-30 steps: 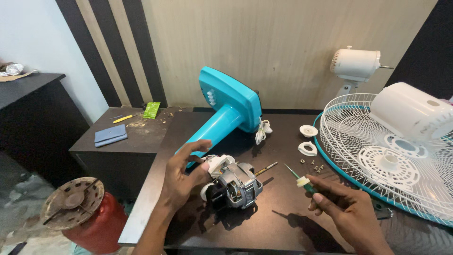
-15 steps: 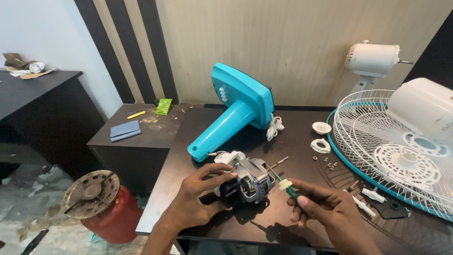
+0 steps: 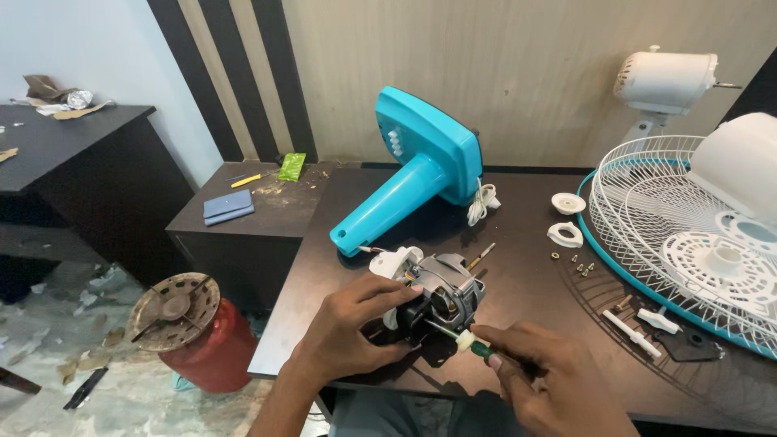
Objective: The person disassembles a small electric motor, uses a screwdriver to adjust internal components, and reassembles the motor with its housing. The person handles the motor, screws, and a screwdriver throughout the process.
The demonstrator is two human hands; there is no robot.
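— What have you got there?

— My left hand (image 3: 356,328) is wrapped round the fan motor (image 3: 441,293), fingers curled over its top, pinning it to the dark table (image 3: 526,267) near the front edge. My right hand (image 3: 550,380) is closed on a green-handled screwdriver (image 3: 465,341), the shaft angled up into the motor's near face.

— How do you do that well?

— I'd say: line the shaft up straight with the screw, press in before turning, and grip the motor hard so it can't twist (it's smooth metal, and the table is slick). Any loose screws belong with the small ones (image 3: 576,264) lying by the white fan grille (image 3: 688,243).

— What can't you make out?

— The tip and the screw head are buried in the motor's shadow, so I can't tell whether the tip is seated. My right palm covers most of the handle. The teal fan stand (image 3: 413,174) lies behind; the grille runs off the right edge.
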